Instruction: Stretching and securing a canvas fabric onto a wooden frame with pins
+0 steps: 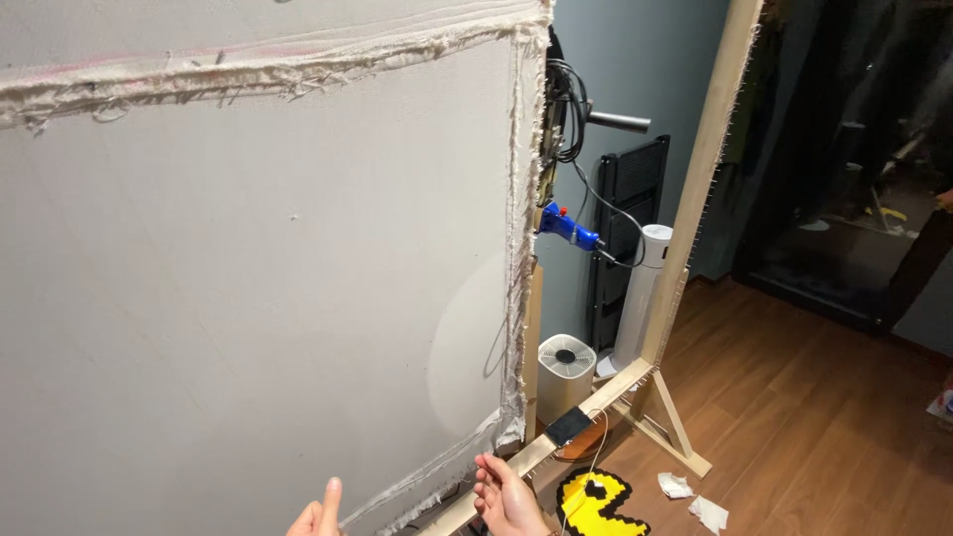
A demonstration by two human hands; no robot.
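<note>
A large sheet of off-white cloth (248, 278) fills most of the view, stretched upright on a wooden frame (695, 189) — its edges are frayed, with loose threads along the top seam and down the right side. The frame's right post leans up and away, and its lower rail (596, 407) runs diagonally down toward the bottom middle, braced by a triangular foot on the wooden floor (794, 397).

Past the cloth's right edge a blue tool (566, 226) with a red button hangs beside a bundle of black cables (566, 109). Behind it stand a tall white tower fan (640, 298) and a short round white air purifier (564, 372). A dark phone (568, 425) lies on the lower rail. On the floor sit a yellow and black pixel-pattern rug (601, 504) and 2 crumpled white tissues (695, 499).

At the bottom edge, the right hand (508, 496) rests against the lower rail just beside the cloth's bottom corner, fingers curled loosely; whether they pinch anything I cannot tell. The left hand (320, 514) is mostly cut off — 1 finger points up against the cloth's lower edge, the others folded, with nothing seen in its grip.
</note>
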